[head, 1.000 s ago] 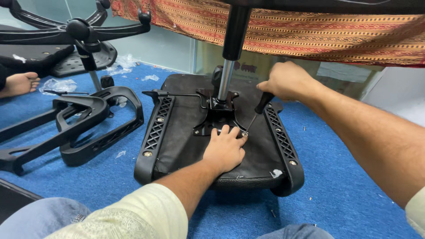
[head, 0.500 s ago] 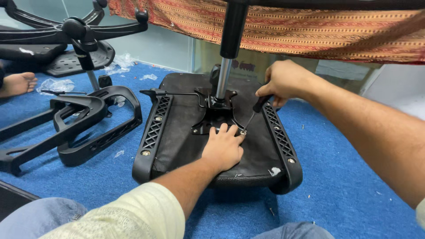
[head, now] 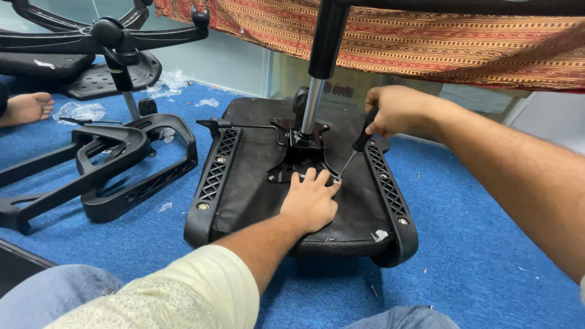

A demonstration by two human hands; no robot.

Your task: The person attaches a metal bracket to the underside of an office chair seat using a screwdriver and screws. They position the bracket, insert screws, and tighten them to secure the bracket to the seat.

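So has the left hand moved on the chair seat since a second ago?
No. The left hand lies flat on the upturned chair seat, fingertips at the metal plate beside the screwdriver tip, as before. Only the camera shifted.

Around the upturned chair seat (head: 262, 176), blue carpet (head: 475, 244) lies open to its right and near side. Its left is crowded by black armrests (head: 131, 164). Above its middle, the gas-lift column (head: 317, 79) and striped cloth (head: 426, 36) block overhead reach.
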